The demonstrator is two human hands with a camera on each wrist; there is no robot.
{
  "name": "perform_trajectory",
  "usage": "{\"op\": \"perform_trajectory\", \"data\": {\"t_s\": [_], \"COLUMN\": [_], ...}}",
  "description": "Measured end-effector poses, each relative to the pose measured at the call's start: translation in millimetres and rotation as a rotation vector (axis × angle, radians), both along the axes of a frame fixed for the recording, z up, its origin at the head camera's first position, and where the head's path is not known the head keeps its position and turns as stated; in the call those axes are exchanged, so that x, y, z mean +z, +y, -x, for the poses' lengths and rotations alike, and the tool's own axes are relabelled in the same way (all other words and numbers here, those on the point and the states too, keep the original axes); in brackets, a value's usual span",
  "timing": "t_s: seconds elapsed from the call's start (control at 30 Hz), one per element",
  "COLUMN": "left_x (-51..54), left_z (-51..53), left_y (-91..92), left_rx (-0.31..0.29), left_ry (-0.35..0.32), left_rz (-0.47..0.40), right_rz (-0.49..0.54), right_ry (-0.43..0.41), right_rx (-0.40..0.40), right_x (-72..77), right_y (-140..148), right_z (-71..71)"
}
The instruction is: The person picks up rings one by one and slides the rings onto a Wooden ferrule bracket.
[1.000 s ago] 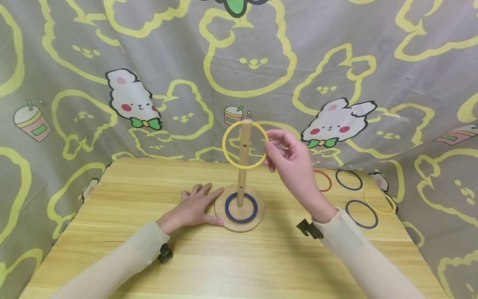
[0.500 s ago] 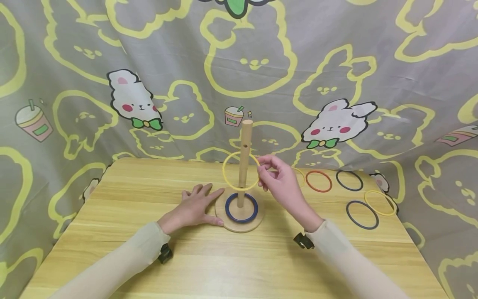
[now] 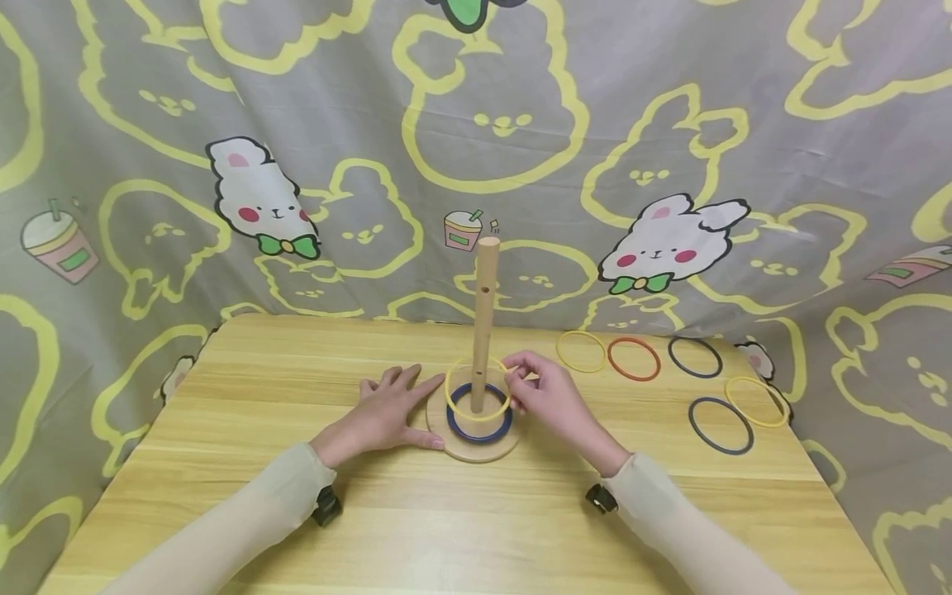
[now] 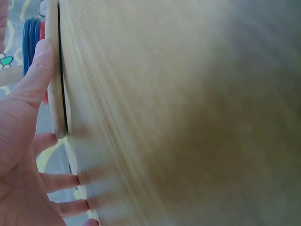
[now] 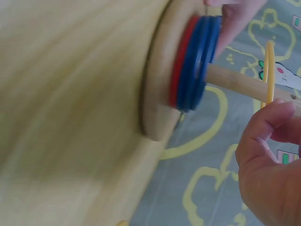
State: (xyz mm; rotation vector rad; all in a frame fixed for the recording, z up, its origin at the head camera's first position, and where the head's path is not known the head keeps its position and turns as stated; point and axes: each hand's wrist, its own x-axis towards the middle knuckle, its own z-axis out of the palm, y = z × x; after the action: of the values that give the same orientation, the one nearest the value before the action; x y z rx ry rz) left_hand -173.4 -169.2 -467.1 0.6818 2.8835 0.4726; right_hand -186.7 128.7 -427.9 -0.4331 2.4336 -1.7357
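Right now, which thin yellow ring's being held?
The yellow ring around the upright wooden post, in the right hand; two others lie on the wooden table.

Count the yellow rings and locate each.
3 yellow rings: one in the right hand, around the post; one on the table beside a red ring; one further right, overlapping a blue ring.

Left hand (image 3: 378, 420) outspread, right hand (image 3: 549, 400) in pinch

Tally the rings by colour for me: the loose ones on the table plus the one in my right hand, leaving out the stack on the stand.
Yellow rings: 3, including the one your right hand holds
Red rings: 1
Blue rings: 2
Total: 6
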Motion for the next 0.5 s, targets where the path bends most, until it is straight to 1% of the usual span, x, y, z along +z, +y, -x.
{"op": "perform_trajectory", "data": {"t_s": [0.2,0.33,0.5], "left_x": [0.4,1.2,1.8], "left_z": [-0.5,-1.3,-1.8], "left_y": [-0.5,-1.0,-1.4], "left_rx": [0.001,0.002,0.001], "left_ry": [0.006,0.006,0.01], "left_rz": [0.003,0.003,0.002], "right_rz": [-0.039,-0.073,-0.111], "right_ry": [-0.036,-0.052,-0.064], "right_rx": [0.014,0.037,0.042], "right_x": [-12.0,-17.2,-22.5], "right_y": [-2,-3,-3], "right_z": [-1.6,-4.4,-4.1]}}
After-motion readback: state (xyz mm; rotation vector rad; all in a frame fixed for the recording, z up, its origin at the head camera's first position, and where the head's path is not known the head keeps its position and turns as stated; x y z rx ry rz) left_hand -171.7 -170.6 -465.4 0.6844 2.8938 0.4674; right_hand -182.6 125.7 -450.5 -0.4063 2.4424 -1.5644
